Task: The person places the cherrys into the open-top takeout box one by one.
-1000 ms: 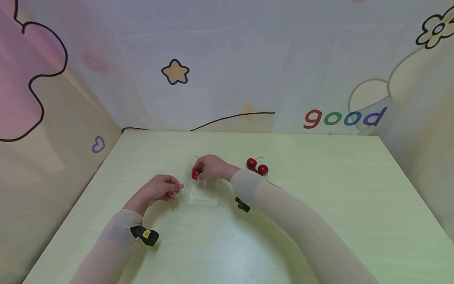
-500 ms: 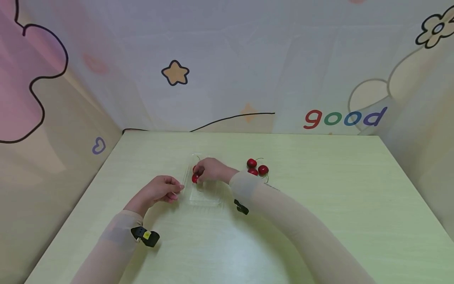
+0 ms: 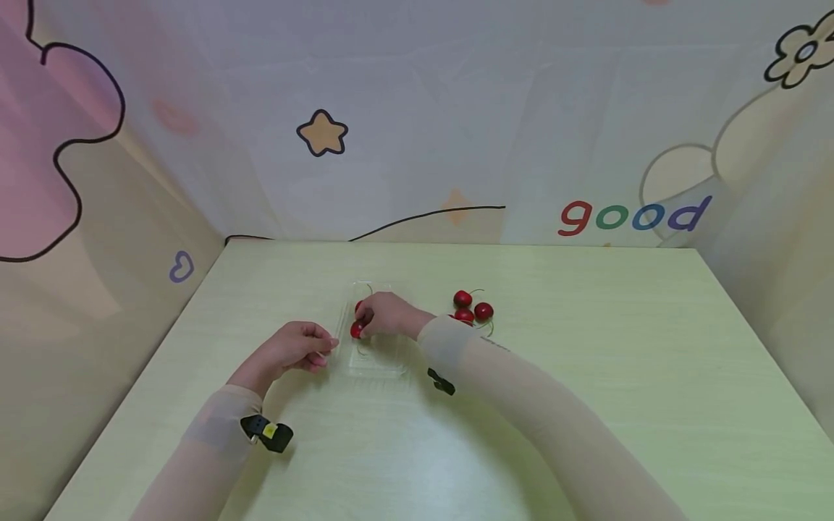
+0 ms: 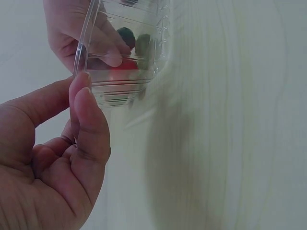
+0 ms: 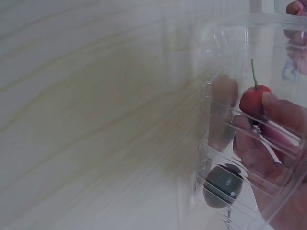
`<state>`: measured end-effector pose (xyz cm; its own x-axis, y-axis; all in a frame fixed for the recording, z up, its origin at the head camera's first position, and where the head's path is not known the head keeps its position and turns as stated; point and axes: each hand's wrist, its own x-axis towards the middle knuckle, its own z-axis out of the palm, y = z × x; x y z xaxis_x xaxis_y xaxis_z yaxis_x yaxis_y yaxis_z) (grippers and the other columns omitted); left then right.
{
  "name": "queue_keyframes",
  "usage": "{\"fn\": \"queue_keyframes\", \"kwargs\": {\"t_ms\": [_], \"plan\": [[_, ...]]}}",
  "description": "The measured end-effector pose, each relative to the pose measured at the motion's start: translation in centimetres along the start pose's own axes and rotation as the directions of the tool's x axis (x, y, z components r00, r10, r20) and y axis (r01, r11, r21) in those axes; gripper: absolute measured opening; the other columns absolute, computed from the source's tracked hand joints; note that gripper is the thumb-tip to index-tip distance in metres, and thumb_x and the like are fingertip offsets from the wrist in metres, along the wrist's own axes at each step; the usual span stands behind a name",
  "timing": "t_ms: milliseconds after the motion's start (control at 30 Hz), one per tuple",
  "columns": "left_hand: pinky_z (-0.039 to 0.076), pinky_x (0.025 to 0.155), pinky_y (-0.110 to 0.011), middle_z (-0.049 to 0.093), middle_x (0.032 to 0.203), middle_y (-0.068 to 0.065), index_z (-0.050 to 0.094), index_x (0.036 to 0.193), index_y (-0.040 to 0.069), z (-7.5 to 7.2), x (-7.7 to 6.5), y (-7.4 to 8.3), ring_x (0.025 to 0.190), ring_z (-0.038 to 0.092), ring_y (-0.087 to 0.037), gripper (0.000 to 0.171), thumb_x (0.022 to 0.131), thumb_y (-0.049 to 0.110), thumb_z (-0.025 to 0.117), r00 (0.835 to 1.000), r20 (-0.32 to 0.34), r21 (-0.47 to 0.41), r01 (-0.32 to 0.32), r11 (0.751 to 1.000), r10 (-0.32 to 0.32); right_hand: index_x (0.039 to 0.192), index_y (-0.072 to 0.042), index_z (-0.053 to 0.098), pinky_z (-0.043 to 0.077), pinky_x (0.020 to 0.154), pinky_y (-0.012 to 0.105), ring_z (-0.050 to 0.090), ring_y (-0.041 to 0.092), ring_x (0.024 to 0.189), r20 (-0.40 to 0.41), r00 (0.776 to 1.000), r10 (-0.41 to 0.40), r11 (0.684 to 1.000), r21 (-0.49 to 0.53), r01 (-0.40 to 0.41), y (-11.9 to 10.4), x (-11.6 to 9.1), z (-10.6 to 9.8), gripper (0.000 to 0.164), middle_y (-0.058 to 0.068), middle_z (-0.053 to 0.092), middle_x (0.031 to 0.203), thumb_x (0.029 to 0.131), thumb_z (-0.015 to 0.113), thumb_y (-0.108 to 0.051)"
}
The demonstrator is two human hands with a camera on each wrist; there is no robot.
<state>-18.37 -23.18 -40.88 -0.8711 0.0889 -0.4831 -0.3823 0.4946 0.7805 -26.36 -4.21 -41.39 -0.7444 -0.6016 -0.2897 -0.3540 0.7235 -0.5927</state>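
A clear plastic container [image 3: 381, 372] lies on the table in the middle of the head view. My left hand [image 3: 296, 347] pinches its left rim between thumb and fingertips, as the left wrist view shows. My right hand [image 3: 389, 315] reaches inside the container from the right, fingers and thumb on a red cherry [image 3: 356, 331]. Through the clear wall in the right wrist view, this cherry [image 5: 253, 99] has its green stem pointing up. Another cherry [image 3: 358, 307] lies behind it, partly covered by the right hand. A dark-looking round fruit [image 5: 223, 186] shows low in the right wrist view.
Several loose red cherries [image 3: 483, 312] with stems lie on the pale table [image 3: 586, 347], right of the container. The right sleeve [image 3: 449, 344] partly covers one of them. A printed cloth [image 3: 417, 145] hangs behind the table and along both sides.
My right hand has moved slightly toward the near side inside the container, with the cherry. More of the loose cherries shows beside the right sleeve. The left hand stays at the rim.
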Motion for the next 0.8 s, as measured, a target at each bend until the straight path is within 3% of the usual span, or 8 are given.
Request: {"fn": "queue_keyframes", "kwargs": {"t_ms": [300, 800], "plan": [[0.057, 0.067, -0.02, 0.063, 0.083, -0.002, 0.062, 0.106, 0.0, -0.33, -0.22, -0.01, 0.068, 0.061, -0.01, 0.022, 0.1, 0.02, 0.066, 1.0, 0.026, -0.007, -0.005, 1.0, 0.005, 0.123, -0.003, 0.07, 0.051, 0.104, 0.034, 0.062, 0.021, 0.104, -0.019, 1.0, -0.018, 1.0, -0.019, 0.017, -0.07, 0.16, 0.26, 0.03, 0.014, 0.073, 0.12, 0.094, 0.073, -0.01], [0.056, 0.065, -0.02, 0.062, 0.083, -0.002, 0.062, 0.111, -0.002, 0.03, 0.21, -0.08, 0.068, 0.059, -0.011, 0.021, 0.102, 0.018, 0.063, 1.0, -0.006, 0.003, 0.009, 1.0, -0.009, 0.125, -0.002, 0.069, 0.052, 0.105, 0.034, 0.061, 0.022, 0.104, -0.077, 0.997, 0.02, 1.0, 0.013, -0.019, -0.14, 0.08, 0.28, 0.031, 0.014, 0.072, 0.122, 0.095, 0.071, -0.008]]}}
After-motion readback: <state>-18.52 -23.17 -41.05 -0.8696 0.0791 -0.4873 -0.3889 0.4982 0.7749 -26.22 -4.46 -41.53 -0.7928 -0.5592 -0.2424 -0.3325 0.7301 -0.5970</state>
